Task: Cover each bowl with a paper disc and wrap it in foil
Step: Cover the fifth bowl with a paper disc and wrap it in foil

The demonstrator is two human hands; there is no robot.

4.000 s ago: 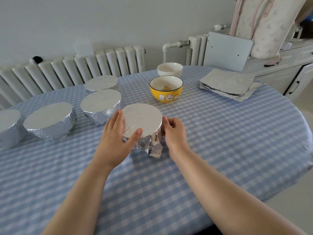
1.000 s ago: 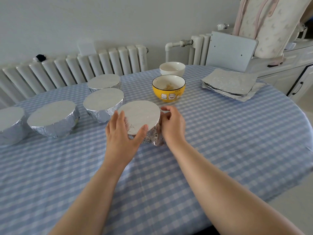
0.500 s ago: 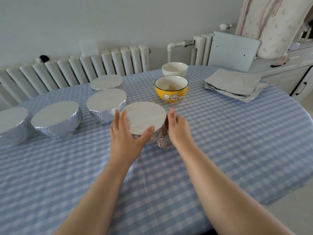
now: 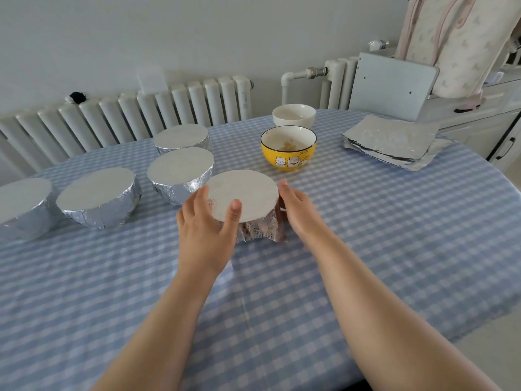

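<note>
The foil-wrapped bowl (image 4: 244,206) stands on the table (image 4: 394,235), near the middle, in front of the person. Its top is flat and covered with foil, and the foil at its near side is still crumpled and loose at the bottom. The left hand (image 4: 204,221) lies against the left side of this bowl; its fingers are straight and spread, and the thumb (image 4: 233,211) rests on the near edge of the top. It presses the foil and does not grip it. The right hand (image 4: 296,213) is at the right side of the same bowl, with straight fingers together, flat against the foil or just beside it; the picture is a little blurred there, so contact is not sure.

To the left of this bowl stand four other wrapped bowls (image 4: 180,176), close to each other. Behind it is a yellow bowl (image 4: 288,149) with cat pictures, uncovered, with a little food inside. A white bowl (image 4: 293,115) stands just behind the yellow one. A stack of foil sheets (image 4: 392,141) lies at the far right part of the table. A radiator (image 4: 127,114) is behind the table.
</note>
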